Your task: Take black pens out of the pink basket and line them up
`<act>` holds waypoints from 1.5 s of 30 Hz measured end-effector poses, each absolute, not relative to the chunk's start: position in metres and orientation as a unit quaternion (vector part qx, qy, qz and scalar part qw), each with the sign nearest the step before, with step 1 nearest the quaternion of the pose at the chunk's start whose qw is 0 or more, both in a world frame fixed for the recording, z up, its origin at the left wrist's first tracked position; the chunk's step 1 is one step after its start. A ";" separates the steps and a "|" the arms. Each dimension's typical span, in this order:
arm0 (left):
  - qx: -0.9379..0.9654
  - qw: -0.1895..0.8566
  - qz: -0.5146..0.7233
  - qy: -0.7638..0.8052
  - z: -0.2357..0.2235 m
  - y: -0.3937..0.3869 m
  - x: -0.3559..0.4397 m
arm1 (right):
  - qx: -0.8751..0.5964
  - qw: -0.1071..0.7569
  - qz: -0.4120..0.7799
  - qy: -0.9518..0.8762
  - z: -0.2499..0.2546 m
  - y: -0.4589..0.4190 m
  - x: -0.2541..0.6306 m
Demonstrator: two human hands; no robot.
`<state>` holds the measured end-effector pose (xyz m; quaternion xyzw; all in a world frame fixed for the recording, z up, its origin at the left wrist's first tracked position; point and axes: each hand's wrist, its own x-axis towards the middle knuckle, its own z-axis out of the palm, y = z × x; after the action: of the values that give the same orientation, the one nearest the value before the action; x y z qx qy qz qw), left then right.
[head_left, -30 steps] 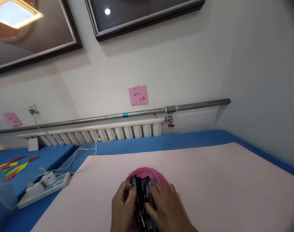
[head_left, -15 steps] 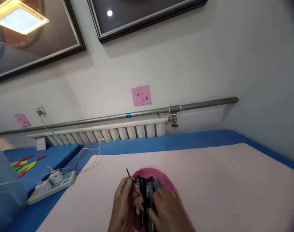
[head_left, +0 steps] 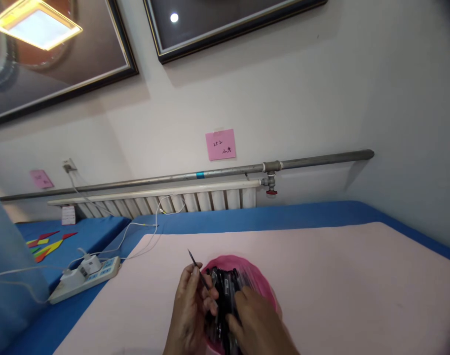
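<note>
Between the thumb and fingers of my left hand (head_left: 186,305) is a thin dark pen refill (head_left: 194,261), slanted, with its tip pointing up and left. Below it sits a round pink basket (head_left: 265,286) holding black pen parts (head_left: 220,281) and clear pen barrels (head_left: 248,277). My right hand (head_left: 260,320) is over the right side of the basket, fingers curled down among the parts. What those fingertips grip is hidden from me.
The basket stands on a pink sheet (head_left: 339,276) over a blue table (head_left: 302,211). At left lie a white power strip (head_left: 106,271) with plugs and cables, and several coloured flat pieces (head_left: 54,246) on another blue table. A radiator (head_left: 217,199) and pipe (head_left: 232,171) run along the wall.
The view has shifted slightly, moving the background to the right. My left hand still holds the refill, its tip slightly farther up and left; my right hand stays in the basket.
</note>
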<state>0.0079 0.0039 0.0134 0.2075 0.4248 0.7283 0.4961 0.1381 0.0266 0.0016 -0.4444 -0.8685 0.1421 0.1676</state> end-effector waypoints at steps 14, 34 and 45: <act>0.184 0.489 0.744 0.417 0.018 0.003 -0.003 | -0.456 0.166 0.163 -0.859 0.002 0.028 0.133; 0.121 0.492 0.772 0.384 0.015 0.006 -0.019 | -0.377 0.232 0.265 -0.857 0.003 0.033 0.144; 0.120 0.482 0.763 0.413 0.021 0.006 -0.005 | -0.346 0.207 0.209 -0.891 -0.001 0.036 0.145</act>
<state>-0.0050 0.0061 0.0208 0.1204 0.4130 0.7635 0.4817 0.1453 0.0360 -0.0013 -0.3462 -0.8908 0.2088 0.2073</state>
